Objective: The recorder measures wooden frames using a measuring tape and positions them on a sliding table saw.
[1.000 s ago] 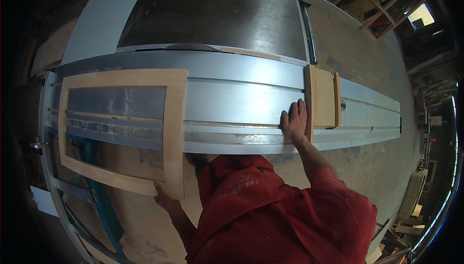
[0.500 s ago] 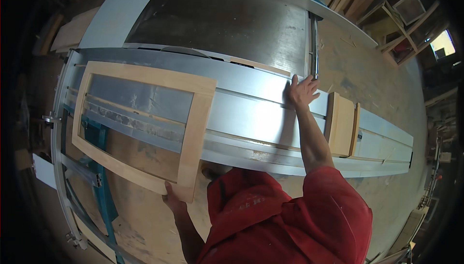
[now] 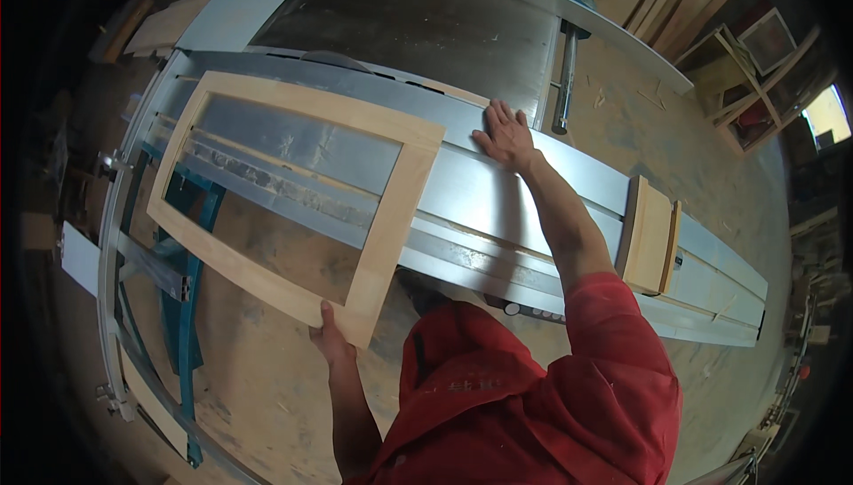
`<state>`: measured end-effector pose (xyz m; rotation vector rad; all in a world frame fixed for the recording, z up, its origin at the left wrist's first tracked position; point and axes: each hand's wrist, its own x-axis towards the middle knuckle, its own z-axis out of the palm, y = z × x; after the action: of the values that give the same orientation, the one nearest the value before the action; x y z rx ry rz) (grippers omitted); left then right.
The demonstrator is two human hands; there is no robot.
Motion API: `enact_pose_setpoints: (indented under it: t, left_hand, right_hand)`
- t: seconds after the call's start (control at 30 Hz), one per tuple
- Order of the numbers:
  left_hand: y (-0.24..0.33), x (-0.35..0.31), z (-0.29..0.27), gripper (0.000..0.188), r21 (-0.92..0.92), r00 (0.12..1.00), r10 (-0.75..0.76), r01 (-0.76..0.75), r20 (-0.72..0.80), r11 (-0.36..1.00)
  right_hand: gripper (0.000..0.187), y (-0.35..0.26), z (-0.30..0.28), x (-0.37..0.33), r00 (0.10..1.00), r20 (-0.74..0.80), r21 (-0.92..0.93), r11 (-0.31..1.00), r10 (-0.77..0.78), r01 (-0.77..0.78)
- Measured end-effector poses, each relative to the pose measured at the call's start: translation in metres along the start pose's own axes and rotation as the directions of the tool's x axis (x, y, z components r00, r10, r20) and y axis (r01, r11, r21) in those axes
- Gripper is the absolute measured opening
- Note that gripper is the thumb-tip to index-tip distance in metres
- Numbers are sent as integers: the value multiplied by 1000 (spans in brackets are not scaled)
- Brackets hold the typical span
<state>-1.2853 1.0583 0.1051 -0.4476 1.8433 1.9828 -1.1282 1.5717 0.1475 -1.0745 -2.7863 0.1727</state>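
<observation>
A rectangular pale wooden frame (image 3: 386,236) lies tilted over the silver sliding table (image 3: 471,201) of a panel saw, its lower part jutting past the near edge. My left hand (image 3: 334,336) grips the frame's near right corner, thumb on top and the other fingers hidden beneath. To the right of the frame, my right hand (image 3: 506,136) holds nothing. Its fingers are stretched out at the table's far edge, beside the dark saw bed (image 3: 418,32). A curved grey blade or guard (image 3: 336,61) shows just beyond the frame's far side.
A wooden block (image 3: 647,236) sits on the right part of the sliding table. A metal fence frame with a teal support (image 3: 182,316) stands at left. A round rail (image 3: 566,76) projects at the far right of the bed. Timber and open wooden cases (image 3: 746,85) lie beyond.
My right hand has shifted left along the table's far edge. The wooden frame, with my left hand on its corner, has moved rightward and slightly farther away. The whole view has also shifted.
</observation>
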Motion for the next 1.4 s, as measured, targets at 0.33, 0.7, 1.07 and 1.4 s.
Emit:
enact_pose_setpoints:
  t: [0.33,0.7,1.07,1.4]
  left_hand:
    - [32,-86,-88,54,-44,999,39,-40,-23,998]
    - [-13,-436,29,53,-93,876,-298,356,380,930]
    - [-76,-596,312,46,-218,959,-208,249,195,944]
    - [-95,-574,802,33,-4,852,-207,238,481,971]
  right_hand:
    - [66,-66,-71,-229,909,-13,371,847,416,-382]
    - [48,-25,-217,-383,765,505,861,-168,400,-481]
    - [37,503,-414,-510,731,303,892,87,612,-443]
    - [41,874,-424,-277,649,252,943,-32,718,-330]
